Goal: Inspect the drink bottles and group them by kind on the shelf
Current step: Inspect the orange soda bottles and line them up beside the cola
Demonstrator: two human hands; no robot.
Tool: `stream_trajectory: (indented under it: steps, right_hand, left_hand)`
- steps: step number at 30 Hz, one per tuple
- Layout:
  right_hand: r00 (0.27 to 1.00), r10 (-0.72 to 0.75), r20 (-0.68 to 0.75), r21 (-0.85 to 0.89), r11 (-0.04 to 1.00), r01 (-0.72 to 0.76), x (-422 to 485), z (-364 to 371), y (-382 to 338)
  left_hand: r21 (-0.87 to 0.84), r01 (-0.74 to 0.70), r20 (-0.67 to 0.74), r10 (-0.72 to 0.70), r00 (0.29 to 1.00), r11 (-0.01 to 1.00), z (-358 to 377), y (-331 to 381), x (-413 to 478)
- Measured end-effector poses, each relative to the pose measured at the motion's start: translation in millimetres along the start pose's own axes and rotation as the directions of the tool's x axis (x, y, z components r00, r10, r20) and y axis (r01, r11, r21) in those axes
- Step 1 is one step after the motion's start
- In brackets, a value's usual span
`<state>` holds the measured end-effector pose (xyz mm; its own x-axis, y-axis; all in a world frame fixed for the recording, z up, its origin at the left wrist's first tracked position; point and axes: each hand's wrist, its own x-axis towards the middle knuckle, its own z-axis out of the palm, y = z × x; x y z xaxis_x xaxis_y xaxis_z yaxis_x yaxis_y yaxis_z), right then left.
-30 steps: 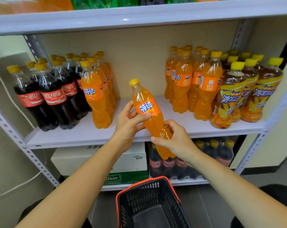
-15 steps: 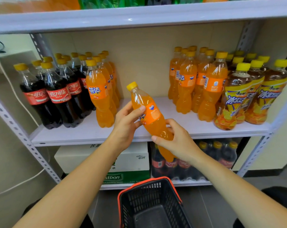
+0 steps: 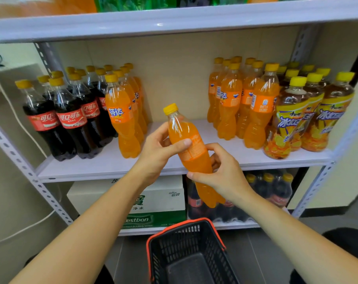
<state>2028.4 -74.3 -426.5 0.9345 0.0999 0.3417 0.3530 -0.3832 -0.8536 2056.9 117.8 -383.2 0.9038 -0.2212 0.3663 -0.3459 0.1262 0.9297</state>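
Currently in hand: one orange soda bottle point(image 3: 194, 160), tilted, yellow cap up and to the left.
Left hand point(image 3: 161, 148): wrapped round the bottle's upper body, thumb across the label.
Right hand point(image 3: 225, 173): fingers curled round the lower body, just below the left hand.
Bottle position: in front of the middle shelf point(image 3: 112, 171), before the centre of its front edge, not touching it.
Left of centre: left orange row point(image 3: 122, 119), four bottles front to back.
Left end: cola bottles point(image 3: 67, 119), at least nine caps; the rear ones overlap.
Right of centre: right orange group point(image 3: 235, 103), seven caps visible.
Right end: iced tea bottles point(image 3: 297, 119), about eight caps.
Beneath the hands: one black basket point(image 3: 157, 238) with an orange rim.
Lower shelf: one carton point(image 3: 153, 197); beside it, dark bottles point(image 3: 272, 191), count unclear.
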Motion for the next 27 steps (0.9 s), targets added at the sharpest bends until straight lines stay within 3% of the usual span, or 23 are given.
stream_trajectory:
  steps: [3, 7, 10, 13, 16, 20, 24, 27]
  right_hand:
    - [0.997, 0.028, 0.070, 0.012, 1.000, -0.028, 2, -3, -6]
    - [0.977, 0.071, 0.199, 0.194, 0.975, -0.111, 3, -6, -12]
    - [0.993, 0.031, 0.116, 0.178, 0.983, -0.052, 0, -3, -11]
    - [1.000, -0.002, -0.029, 0.044, 0.999, 0.003, -4, -1, -8]
    - [0.997, -0.039, -0.072, -0.060, 0.998, 0.034, -5, -2, -7]
    - [1.000, -0.028, -0.004, -0.083, 0.996, 0.028, -3, -2, -9]
    - [0.988, 0.030, 0.152, 0.130, 0.990, -0.050, 1, -10, -11]
    - [0.986, 0.013, 0.164, 0.131, 0.991, -0.034, 1, -15, -10]
  left_hand:
    - [-0.087, 0.004, -0.002, -0.004, 1.000, 0.996, -1, 1, -2]
    - [-0.203, 0.047, 0.069, -0.033, 0.997, 0.978, 1, 1, -5]
    - [-0.202, 0.057, 0.087, -0.040, 0.995, 0.978, 6, 4, -5]
    - [-0.052, 0.011, 0.045, -0.009, 0.999, 0.999, 8, 8, -6]
    - [0.018, -0.011, -0.002, 0.011, 1.000, 1.000, 10, 9, -8]
    - [-0.032, -0.008, 0.008, 0.008, 1.000, 0.999, 7, 9, -10]
    - [-0.078, 0.024, 0.073, -0.018, 0.997, 0.997, 1, 10, -12]
    - [-0.089, 0.053, 0.150, -0.039, 0.988, 0.995, 1, 11, -16]
